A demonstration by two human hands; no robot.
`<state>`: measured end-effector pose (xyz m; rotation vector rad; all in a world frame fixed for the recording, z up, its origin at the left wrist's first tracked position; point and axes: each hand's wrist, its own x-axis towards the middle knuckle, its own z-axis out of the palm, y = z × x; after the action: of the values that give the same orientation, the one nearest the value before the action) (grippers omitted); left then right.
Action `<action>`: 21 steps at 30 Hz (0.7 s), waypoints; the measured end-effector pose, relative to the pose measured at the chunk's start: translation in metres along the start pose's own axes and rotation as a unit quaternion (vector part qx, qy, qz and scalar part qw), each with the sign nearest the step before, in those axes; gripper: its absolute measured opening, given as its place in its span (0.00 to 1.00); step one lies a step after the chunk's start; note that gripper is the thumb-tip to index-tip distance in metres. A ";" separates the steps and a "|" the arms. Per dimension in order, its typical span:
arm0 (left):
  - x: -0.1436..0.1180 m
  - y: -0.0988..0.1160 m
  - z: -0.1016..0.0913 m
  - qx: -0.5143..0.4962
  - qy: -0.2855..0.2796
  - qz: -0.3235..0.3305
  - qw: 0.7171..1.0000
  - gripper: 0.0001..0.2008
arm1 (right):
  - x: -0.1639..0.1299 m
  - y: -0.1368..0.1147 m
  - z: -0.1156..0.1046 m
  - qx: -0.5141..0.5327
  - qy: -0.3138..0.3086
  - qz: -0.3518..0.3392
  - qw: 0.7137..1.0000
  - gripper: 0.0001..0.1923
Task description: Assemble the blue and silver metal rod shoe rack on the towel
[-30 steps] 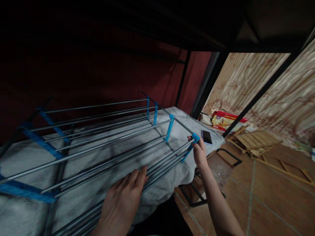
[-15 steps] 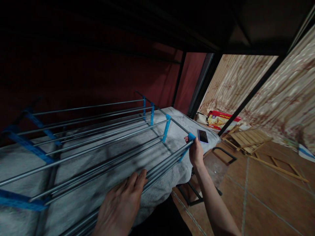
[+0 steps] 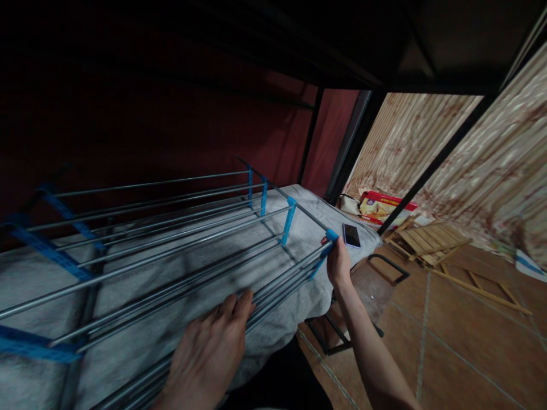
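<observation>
A rack of long metal tubes (image 3: 171,239) joined by blue plastic side pieces (image 3: 289,221) lies on its side across a grey-white blanket (image 3: 299,228). My left hand (image 3: 209,353) rests flat on the nearest tubes with its fingers spread. My right hand (image 3: 337,265) grips the near right corner of the rack, at a blue connector (image 3: 330,235). The rack's left end with more blue pieces (image 3: 47,247) runs off into the dark.
A phone (image 3: 351,234) lies on the blanket's right corner. A black metal frame (image 3: 387,267) stands on the tiled floor below. Further right lie a red box (image 3: 384,208), a wooden slatted panel (image 3: 427,242) and loose wooden strips. A dark frame overhangs.
The view has shifted a little. My right hand has slid slightly down along the blue corner connector; my left hand stays on the tubes.
</observation>
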<state>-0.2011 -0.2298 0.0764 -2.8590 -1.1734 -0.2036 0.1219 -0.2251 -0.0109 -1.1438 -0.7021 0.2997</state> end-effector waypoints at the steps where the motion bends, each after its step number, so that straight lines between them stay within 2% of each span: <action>1: 0.000 0.000 -0.001 -0.001 -0.003 -0.001 1.000 0.20 | 0.000 -0.001 0.001 -0.003 0.001 -0.005 1.000 0.27; 9: 0.003 0.001 -0.008 -0.016 -0.019 0.001 1.000 0.18 | -0.001 -0.003 0.001 -0.007 0.006 0.006 1.000 0.27; 17: -0.006 0.000 0.010 0.026 0.054 0.009 0.998 0.17 | 0.002 0.003 0.000 0.047 -0.004 0.024 0.999 0.25; 21: -0.007 0.000 0.010 0.019 0.058 0.006 0.998 0.18 | 0.003 0.003 -0.001 0.049 0.001 0.027 0.998 0.25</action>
<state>-0.2050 -0.2336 0.0654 -2.7788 -1.1267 -0.3399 0.1250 -0.2228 -0.0132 -1.0702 -0.6490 0.3760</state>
